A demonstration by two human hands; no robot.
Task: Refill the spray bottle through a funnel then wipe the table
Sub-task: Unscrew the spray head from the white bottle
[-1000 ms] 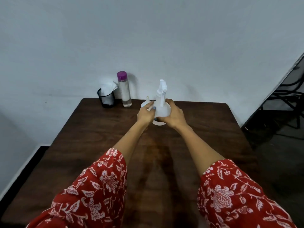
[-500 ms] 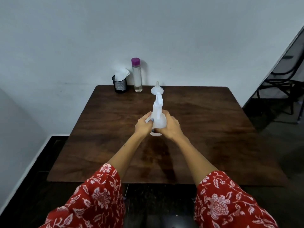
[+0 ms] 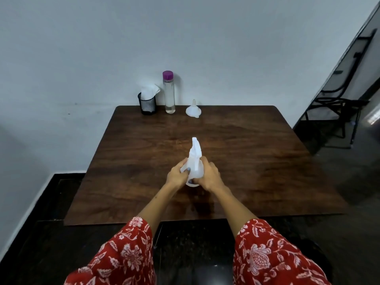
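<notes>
At the far left of the dark brown wooden table (image 3: pixel 257 161), against the pale wall, stands a black mesh cup (image 3: pixel 147 105) with white tissue paper (image 3: pixel 149 91) sticking out of its top. Just right of it is a tall clear plastic bottle with a purple cap (image 3: pixel 169 92), upright. Right again, near the far edge, a small white plastic funnel (image 3: pixel 193 110) sits mouth down with its spout pointing up.

Nearer, in the middle of the table, both hands hold the white translucent plastic spray bottle (image 3: pixel 195 161). Its long axis runs roughly upright, leaning slightly away, with the trigger head at the top and the nozzle pointing to the far side. Whether its base touches the table cannot be told. The left hand (image 3: pixel 176 177) has its fingers curled round the left side of the bottle near the neck. The right hand (image 3: pixel 209 177) wraps the bottle's rounded body from the right. Red sleeves with a white flower print (image 3: pixel 265 258) cover the upper arms at the near edge.
</notes>
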